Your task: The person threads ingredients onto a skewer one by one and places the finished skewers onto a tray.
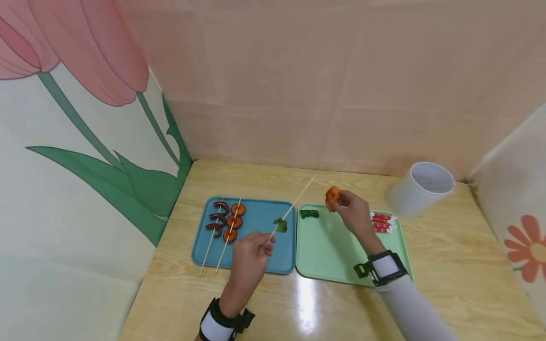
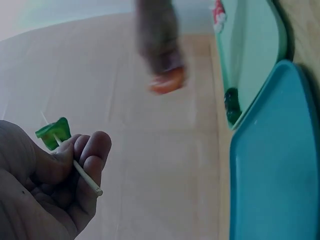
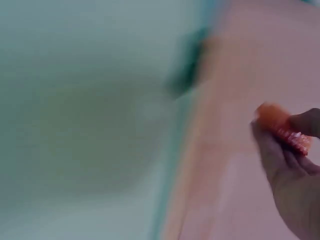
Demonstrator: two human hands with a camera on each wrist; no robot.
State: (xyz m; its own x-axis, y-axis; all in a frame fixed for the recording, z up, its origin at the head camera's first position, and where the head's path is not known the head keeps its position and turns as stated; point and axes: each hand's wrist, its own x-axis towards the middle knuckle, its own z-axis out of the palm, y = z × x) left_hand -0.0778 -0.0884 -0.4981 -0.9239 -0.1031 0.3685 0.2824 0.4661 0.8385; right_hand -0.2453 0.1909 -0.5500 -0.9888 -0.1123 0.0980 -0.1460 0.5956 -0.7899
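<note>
My left hand (image 1: pixel 250 258) pinches a thin wooden skewer (image 1: pixel 302 193) between thumb and fingers. A crinkled green vegetable piece (image 1: pixel 280 225), like a bit of pepper, is threaded on it just above the fingers. In the left wrist view the blunt end of the skewer (image 2: pixel 89 180) sticks out past the fingers. Above the back of the green tray (image 1: pixel 324 255), my right hand (image 1: pixel 356 215) pinches an orange-red food piece (image 1: pixel 332 196). That food piece (image 3: pixel 282 129) has a darker, glossy red side in the right wrist view; its exact kind I cannot tell. It is apart from the skewer.
On the blue tray (image 1: pixel 256 208) lie a skewer of curled dark-red sausage pieces (image 1: pixel 218 219) and a skewer of round orange-brown slices (image 1: pixel 234 221). Dark green pieces (image 1: pixel 309 214) and red-and-white sticks (image 1: pixel 383 222) lie on the green tray. A white cylindrical container (image 1: pixel 420 189) stands behind, at right.
</note>
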